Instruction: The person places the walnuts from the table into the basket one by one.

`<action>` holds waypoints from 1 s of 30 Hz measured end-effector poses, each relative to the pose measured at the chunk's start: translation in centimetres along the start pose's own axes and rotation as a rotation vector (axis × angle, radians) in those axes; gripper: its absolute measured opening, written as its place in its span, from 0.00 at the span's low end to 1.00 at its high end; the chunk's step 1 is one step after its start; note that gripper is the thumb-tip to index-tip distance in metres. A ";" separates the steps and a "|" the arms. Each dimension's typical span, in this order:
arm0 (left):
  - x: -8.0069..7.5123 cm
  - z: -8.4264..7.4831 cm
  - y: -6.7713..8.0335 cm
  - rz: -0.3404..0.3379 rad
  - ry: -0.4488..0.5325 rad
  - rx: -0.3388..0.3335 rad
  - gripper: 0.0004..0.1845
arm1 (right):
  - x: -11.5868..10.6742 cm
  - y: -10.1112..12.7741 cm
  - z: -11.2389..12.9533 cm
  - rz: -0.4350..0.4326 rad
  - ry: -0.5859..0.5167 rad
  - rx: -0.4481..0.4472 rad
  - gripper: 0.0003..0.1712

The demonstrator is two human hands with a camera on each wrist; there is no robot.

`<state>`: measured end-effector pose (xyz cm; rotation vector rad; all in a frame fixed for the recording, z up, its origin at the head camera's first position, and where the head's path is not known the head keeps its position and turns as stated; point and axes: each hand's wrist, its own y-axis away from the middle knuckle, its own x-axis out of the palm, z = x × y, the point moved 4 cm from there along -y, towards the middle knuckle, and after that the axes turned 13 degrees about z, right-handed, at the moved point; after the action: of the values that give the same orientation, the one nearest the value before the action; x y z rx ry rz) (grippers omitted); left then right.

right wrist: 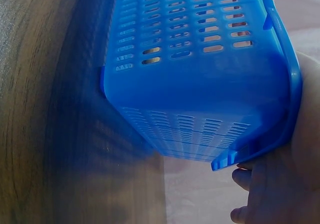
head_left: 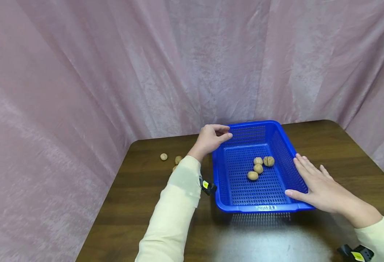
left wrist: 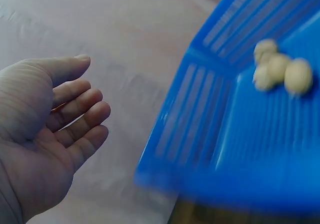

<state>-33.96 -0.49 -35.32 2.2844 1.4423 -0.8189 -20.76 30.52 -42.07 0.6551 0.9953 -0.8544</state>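
Head view, frame centre: left hand loosely open by basket rim, right hand fingers flat against its side, walnuts inside.

Four walnuts in basket; three walnuts left on table.

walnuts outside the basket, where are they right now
In the head view, the loose walnuts lie on the table, left of the blue basket, just beyond the left sleeve; one is partly hidden behind it.
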 end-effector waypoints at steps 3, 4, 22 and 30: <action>-2.1 2.2 1.3 -0.048 0.022 -0.042 0.16 | 0.1 0.1 -0.1 -0.005 0.005 -0.004 0.58; -2.8 3.1 1.8 -0.064 0.020 -0.060 0.16 | 0.1 0.1 -0.1 -0.006 0.007 -0.008 0.58; -6.6 17.4 11.2 -0.253 0.003 -0.319 0.18 | -0.4 0.4 0.0 0.008 0.015 0.003 0.58; -3.9 21.1 12.7 -0.282 -0.045 -0.339 0.25 | -0.2 0.3 0.3 0.011 0.011 -0.005 0.59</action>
<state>-30.14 -20.30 -49.98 1.8298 1.7564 -0.6354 -20.48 30.51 -41.75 0.6611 1.0026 -0.8392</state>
